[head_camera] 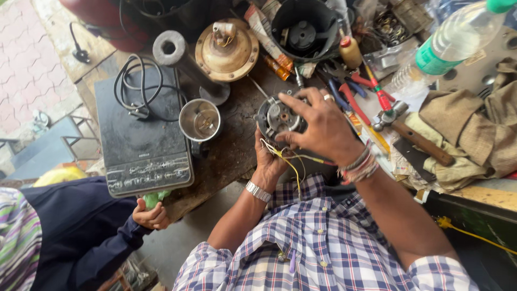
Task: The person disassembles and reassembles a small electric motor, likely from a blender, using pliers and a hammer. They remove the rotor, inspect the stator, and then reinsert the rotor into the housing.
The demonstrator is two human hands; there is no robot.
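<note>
Head view: the thing in hand is a small electric motor, a round metal body with a dark plate on its face and thin yellow and white wires trailing from its underside. It sits just left of the frame's centre, held above the tabletop between both hands. By its look it is dense and rigid for its size, probably heavy enough to want support from below; the bare metal casing should give a firm hold, while the loose leads look delicate and are no place to take it. The rim of the casing seems the safest purchase.

The left hand comes up from six o'clock, wrist with a metal watch bent back, its grip closed around the motor's lower edge. The right hand reaches in from four o'clock, forearm angled across the checked shirt, fingers spread over the top and right side, its grip clamped on the casing.

At nine o'clock stands a small steel cup; at two o'clock lie red-handled pliers and a hammer.
</note>
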